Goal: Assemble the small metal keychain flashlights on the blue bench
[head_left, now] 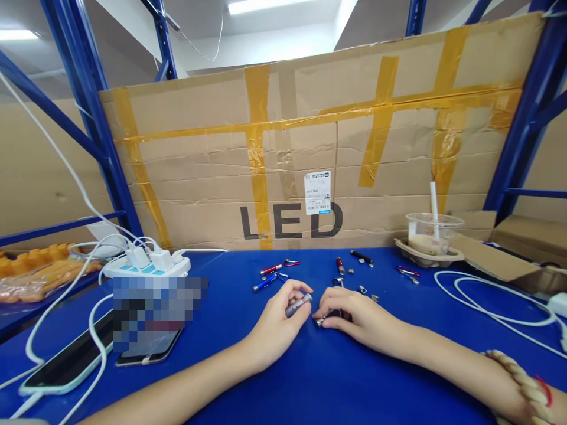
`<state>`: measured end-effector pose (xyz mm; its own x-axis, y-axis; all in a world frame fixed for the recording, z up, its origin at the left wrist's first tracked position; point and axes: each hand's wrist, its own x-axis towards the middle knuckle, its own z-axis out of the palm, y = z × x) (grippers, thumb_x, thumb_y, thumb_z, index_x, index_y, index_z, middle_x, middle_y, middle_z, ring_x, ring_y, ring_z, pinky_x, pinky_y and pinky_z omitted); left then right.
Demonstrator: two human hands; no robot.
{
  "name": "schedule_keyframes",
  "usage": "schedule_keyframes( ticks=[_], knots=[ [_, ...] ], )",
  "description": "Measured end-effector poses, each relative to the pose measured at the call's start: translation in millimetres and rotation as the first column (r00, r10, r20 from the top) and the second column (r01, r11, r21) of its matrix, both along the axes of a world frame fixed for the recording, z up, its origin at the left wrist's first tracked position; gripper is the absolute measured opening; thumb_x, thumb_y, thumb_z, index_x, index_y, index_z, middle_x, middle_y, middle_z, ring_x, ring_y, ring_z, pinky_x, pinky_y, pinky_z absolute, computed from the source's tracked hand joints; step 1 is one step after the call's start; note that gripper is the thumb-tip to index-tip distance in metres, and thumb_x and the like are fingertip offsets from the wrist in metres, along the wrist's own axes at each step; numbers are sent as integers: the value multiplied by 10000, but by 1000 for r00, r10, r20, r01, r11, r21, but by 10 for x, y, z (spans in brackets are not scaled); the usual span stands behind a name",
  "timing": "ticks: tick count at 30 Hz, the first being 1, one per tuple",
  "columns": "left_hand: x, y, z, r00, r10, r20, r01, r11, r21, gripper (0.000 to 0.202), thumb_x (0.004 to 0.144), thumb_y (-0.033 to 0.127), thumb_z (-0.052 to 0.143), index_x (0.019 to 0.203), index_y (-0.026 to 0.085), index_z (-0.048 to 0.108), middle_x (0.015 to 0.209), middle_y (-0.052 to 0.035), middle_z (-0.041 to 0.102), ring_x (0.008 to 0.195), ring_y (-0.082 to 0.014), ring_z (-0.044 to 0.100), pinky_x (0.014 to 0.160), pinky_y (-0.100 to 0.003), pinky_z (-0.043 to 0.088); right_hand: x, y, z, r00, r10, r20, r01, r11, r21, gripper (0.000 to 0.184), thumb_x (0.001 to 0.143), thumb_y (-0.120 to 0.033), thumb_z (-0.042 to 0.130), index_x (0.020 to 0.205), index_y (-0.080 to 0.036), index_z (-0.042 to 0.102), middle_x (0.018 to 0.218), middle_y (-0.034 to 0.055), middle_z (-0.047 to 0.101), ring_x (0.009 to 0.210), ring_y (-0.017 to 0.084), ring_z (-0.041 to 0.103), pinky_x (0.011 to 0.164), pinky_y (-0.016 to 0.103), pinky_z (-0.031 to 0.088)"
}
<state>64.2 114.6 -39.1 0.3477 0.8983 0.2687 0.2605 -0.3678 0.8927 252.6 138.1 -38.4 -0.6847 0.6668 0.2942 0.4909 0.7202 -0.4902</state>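
Observation:
My left hand (286,316) is closed around a small grey metal penlight (298,304), which points up and to the right. Just beside it, my right hand (354,313) pinches a small dark piece with a shiny metal end (319,322); its kind is partly hidden by the fingers. Beyond the hands lie a red penlight (271,270), a blue penlight (264,282), a shorter red tube (340,265) and a black penlight (362,257). Small metal clips (362,290) and button cells (351,271) are scattered near my right hand.
On the left, a white power strip (150,268) with plugs and cables stands behind phones (75,354). A plastic cup with straw (432,236) sits in a carton holder at the right, near a coiled white cable (491,295). A large cardboard sheet (199,195) closes off the back.

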Motion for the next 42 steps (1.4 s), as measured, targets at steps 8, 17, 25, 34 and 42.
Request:
schedule_keyframes(
  ticks=[8,17,25,34,42],
  knots=[
    [15,-1,32,1000,-6,-28,7,1000,16,174,852,253,431,994,168,482,797,-13,544,806,-140,516,757,-266,383,-43,-77,48,988,-111,-105,98,988,-123,196,807,-326,531,778,-174,652,791,3,653,713,107,576,656,206,415],
    [29,-23,36,997,-71,-2,71,997,-31,79,853,226,449,889,161,475,848,-40,636,842,-142,574,758,-255,401,-23,-37,97,912,-205,-354,172,977,-122,227,821,-351,500,814,-153,610,779,11,636,710,103,564,645,212,417],
    [31,-24,26,991,-133,-34,134,991,13,60,859,217,439,841,167,466,846,-34,649,842,-137,592,755,-246,422,69,97,18,915,-148,-376,15,942,-334,260,717,-387,613,729,-128,638,759,35,638,705,123,581,671,242,450],
    [44,-24,25,998,-41,-40,45,995,88,78,852,224,447,890,167,484,885,-30,608,846,-133,578,738,-231,423,-34,4,14,913,-122,-390,-112,843,-526,261,669,-374,662,704,-117,628,689,1,621,626,75,540,634,196,434],
    [43,-31,44,998,-56,-21,57,998,36,117,869,266,437,901,158,471,783,-21,600,799,-135,566,724,-239,412,-16,-4,64,804,-276,-527,-99,812,-576,283,700,-403,641,759,-130,593,752,5,611,694,72,539,674,195,413]
  ],
)
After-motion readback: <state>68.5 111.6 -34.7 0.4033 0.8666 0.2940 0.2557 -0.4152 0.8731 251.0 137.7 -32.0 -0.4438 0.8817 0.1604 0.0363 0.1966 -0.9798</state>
